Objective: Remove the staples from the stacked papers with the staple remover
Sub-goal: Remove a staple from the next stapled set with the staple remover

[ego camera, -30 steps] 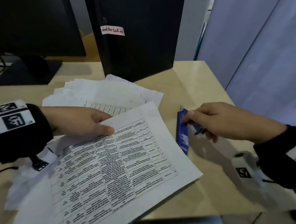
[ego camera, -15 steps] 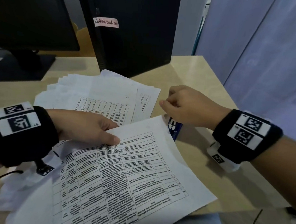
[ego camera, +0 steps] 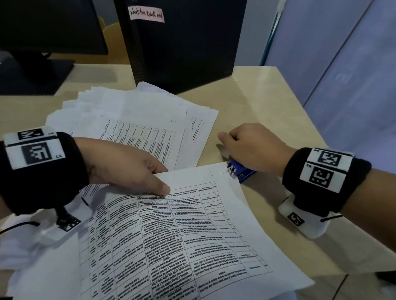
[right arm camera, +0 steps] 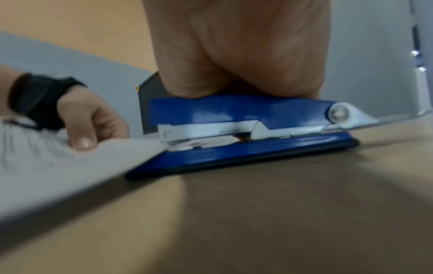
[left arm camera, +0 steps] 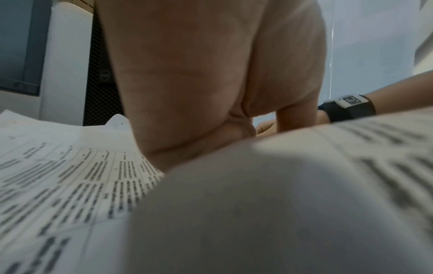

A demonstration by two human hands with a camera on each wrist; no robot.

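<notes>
A stapled set of printed table sheets [ego camera: 175, 241] lies across the desk's front edge. My left hand [ego camera: 126, 168] pinches its upper edge, thumb on top, and the sheets bulge close to the lens [left arm camera: 281, 204] in the left wrist view. A blue stapler-shaped tool [ego camera: 242, 173] stands on the desk at the set's top right corner. My right hand [ego camera: 250, 148] is curled over it, the heel of the palm pressing its top arm [right arm camera: 234, 111]. The paper corner [right arm camera: 150, 146] sits inside the tool's mouth. The staple itself is hidden.
A fanned pile of loose sheets [ego camera: 125, 113] lies behind the left hand. A black computer tower [ego camera: 182, 44] and a monitor [ego camera: 38, 12] stand at the back. The desk [ego camera: 275, 113] ends near a pale partition [ego camera: 359, 78] on the right.
My right hand brought the blue tool from the right to the set's top corner and set it down over that corner. The left hand kept its hold on the sheets.
</notes>
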